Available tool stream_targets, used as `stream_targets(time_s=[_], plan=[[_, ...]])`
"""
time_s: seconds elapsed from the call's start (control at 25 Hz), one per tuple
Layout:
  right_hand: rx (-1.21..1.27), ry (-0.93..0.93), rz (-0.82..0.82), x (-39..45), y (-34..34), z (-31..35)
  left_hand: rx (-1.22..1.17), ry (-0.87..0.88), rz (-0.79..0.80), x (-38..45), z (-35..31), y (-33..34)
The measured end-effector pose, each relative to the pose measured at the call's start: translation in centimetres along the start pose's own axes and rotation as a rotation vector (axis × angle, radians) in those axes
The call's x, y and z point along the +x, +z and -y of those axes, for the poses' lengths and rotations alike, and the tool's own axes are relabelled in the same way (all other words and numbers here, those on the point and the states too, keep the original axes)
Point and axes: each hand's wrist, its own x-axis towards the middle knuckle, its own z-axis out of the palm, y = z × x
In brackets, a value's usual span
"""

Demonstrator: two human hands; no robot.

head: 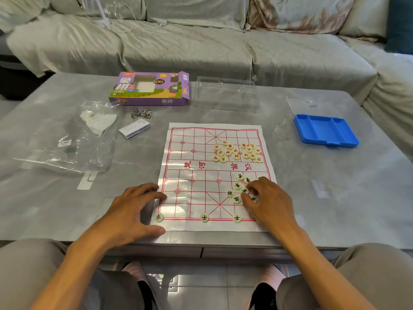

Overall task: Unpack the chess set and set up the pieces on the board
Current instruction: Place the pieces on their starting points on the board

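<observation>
Your paper chess board (201, 175) lies flat near the front edge of the table (335, 209), slightly right of its middle. Your right hand (266, 199) rests on the board's near right part, fingers curled down into a loose cluster of black-lettered pieces (237, 186); the fingertips touch one or two of them, but you cannot tell whether any piece is actually pinched. Your left hand (134, 209) sits at the board's near left corner, fingers spread and relaxed, fingertips on the paper's left edge, holding nothing. Three black pieces already stand on the nearest row: one (158, 217) at the left corner just beside your left thumb, and two (204, 217) flanking the middle. The red-lettered pieces (237, 151) lie heaped on the far right half of the board, well apart from both hands. Toward the table's far edge are the purple box (149, 89) and a clear plastic lid (225, 95); a blue tray (325, 130) sits toward the right edge.
</observation>
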Motion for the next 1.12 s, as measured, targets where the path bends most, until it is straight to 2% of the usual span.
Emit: stream_targets(time_s=[0.16, 0.32, 0.48, 0.96, 1.12], plan=[[0.105, -0.054, -0.062, 0.4, -1.4, 3.5, 0.011, -0.015, 0.002, 0.0, -0.1, 0.1], [0.192, -0.264, 0.137, 3.5, -0.1, 10.1, 0.020, -0.023, 0.009, 0.0, -0.2, 0.1], [0.185, -0.307, 0.230, 5.8, 3.6, 14.5, 0.010, -0.030, 0.008, -0.1, -0.3, 0.2], [0.198, -0.289, 0.230, 6.3, 4.8, 15.6, 0.038, -0.026, -0.004, 0.3, 0.4, 0.4], [0.209, -0.307, 0.160, 6.0, 2.2, 12.9, 0.042, -0.018, 0.004, 0.3, 0.6, 0.6]])
